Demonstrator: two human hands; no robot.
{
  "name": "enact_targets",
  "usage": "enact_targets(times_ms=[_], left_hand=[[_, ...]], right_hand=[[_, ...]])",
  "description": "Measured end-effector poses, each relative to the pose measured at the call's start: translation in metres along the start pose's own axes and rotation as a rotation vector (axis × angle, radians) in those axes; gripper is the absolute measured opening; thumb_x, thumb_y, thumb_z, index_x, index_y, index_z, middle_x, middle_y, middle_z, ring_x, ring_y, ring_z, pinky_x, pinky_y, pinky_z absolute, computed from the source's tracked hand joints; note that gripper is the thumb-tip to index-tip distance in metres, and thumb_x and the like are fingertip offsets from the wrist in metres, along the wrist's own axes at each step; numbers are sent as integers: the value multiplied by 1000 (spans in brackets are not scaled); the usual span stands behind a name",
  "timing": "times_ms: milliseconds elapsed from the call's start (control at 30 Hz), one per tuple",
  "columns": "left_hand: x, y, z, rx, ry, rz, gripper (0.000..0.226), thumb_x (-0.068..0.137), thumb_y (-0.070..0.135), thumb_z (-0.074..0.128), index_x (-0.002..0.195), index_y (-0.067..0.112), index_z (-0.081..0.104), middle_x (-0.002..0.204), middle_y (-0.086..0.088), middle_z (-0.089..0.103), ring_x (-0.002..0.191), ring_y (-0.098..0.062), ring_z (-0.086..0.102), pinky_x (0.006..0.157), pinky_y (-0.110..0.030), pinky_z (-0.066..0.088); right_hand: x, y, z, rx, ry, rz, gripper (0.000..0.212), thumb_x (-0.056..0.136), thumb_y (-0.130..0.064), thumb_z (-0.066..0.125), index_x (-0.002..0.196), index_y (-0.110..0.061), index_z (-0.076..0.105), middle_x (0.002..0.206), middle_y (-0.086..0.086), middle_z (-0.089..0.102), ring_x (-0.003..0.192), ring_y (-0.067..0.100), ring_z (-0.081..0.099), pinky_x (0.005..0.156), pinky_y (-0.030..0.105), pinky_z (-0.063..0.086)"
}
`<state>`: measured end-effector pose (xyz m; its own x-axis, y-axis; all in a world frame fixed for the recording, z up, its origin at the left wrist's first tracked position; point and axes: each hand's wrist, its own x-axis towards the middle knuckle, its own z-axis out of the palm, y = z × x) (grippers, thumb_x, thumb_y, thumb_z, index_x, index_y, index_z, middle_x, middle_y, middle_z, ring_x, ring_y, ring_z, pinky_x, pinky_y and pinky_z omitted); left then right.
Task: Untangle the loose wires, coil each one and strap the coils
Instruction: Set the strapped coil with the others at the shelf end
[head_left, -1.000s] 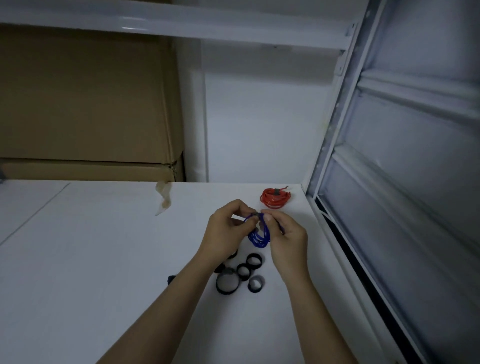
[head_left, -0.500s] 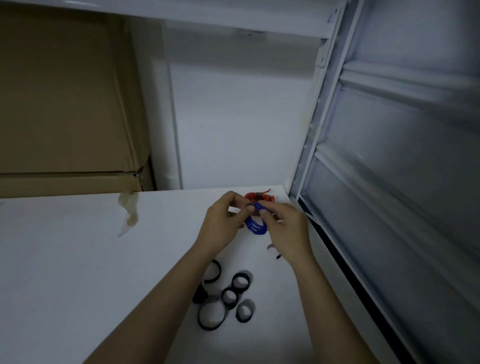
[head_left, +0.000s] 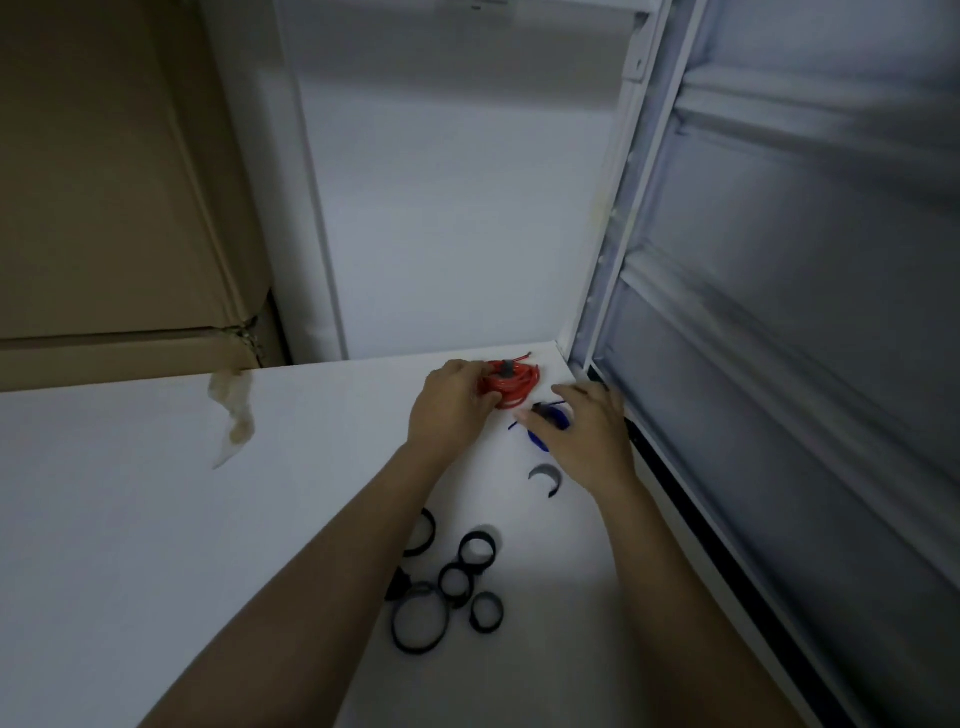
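A red wire coil (head_left: 514, 385) with a dark strap round it lies at the back right of the white shelf (head_left: 156, 519). My left hand (head_left: 449, 402) grips the coil's left edge with curled fingers. Just to the right, a blue wire coil (head_left: 540, 439) with a dark strap lies on the shelf, mostly hidden under my right hand (head_left: 584, 434). That hand hovers over or rests on it with fingers stretched out. Several black strap rings (head_left: 470, 582) sit nearer to me, and one loose curved strap (head_left: 546, 477) lies by my right wrist.
A cardboard box (head_left: 114, 208) fills the back left, with a scrap of tape (head_left: 234, 418) hanging from it onto the shelf. A white upright (head_left: 613, 249) and a grey ribbed metal panel (head_left: 805, 312) close off the right side.
Both hands held the blue coil up before. Now it is down on the shelf under my right hand, and my left hand has moved onto the red coil. The view has shifted right.
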<state>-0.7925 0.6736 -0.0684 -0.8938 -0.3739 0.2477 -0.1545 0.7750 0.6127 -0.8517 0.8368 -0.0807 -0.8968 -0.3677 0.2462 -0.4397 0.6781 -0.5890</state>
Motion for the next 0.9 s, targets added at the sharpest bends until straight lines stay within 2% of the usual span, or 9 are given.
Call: enact_targets(times_ms=[100,167,233,333,467,533,600,767,900], left_hand=[[8,2,9,110,-92,47,48,93,28,57,140,21,48,142,-5,44,129,-27,40,102,-40,40],[11,0,14,155,-100,51,47,94,29,56,139,23,48,143,-3,42,129,-25,39,100,-39,42],[14,-1,17,182,-86,37,43,94,32,55,137,24,50,141,-1,42,127,-24,40,96,-37,43],[19,-1,19,200,-77,18,41,94,35,54,134,25,52,139,0,42,124,-24,41,91,-35,42],[23,2,18,166,-89,-21,45,92,38,57,135,27,49,135,-2,44,121,-25,43,91,-36,41],[23,4,15,137,-106,-37,49,89,40,60,135,28,49,135,-2,44,121,-26,43,95,-37,42],[22,6,11,121,-110,-31,49,88,40,62,133,26,50,136,-2,44,122,-26,43,96,-39,42],[12,9,-8,241,-11,59,37,95,30,55,130,17,52,130,-7,51,116,-26,49,87,-36,44],[-12,10,-43,390,130,101,29,98,29,49,121,14,55,117,-8,59,105,-28,55,81,-37,45]], right_hand=[[-3,6,3,16,-6,19,59,70,-50,76,115,-16,60,115,-1,61,116,20,43,92,37,44],[-5,10,4,-37,87,-11,45,70,-50,76,95,-15,64,94,-1,65,102,21,50,80,36,46],[-4,14,5,-124,144,-41,40,74,-51,72,82,-14,63,83,0,66,94,22,53,74,35,45],[2,14,7,-170,131,15,46,76,-58,66,86,-13,65,93,1,65,101,23,53,83,33,42],[7,9,6,-103,77,91,58,72,-62,67,107,-16,63,119,2,58,118,26,43,94,34,38],[5,7,4,-68,73,90,67,73,-62,67,123,-18,56,134,2,49,127,26,35,101,37,34],[4,6,1,-43,104,62,70,75,-58,68,130,-19,51,140,3,43,131,25,29,105,38,31],[1,-4,-6,-41,186,-64,43,83,-39,69,118,-14,63,129,5,52,128,27,35,101,42,37],[-6,-25,-8,-108,177,-274,29,84,-17,65,111,-5,66,108,12,62,106,34,52,90,42,43]])
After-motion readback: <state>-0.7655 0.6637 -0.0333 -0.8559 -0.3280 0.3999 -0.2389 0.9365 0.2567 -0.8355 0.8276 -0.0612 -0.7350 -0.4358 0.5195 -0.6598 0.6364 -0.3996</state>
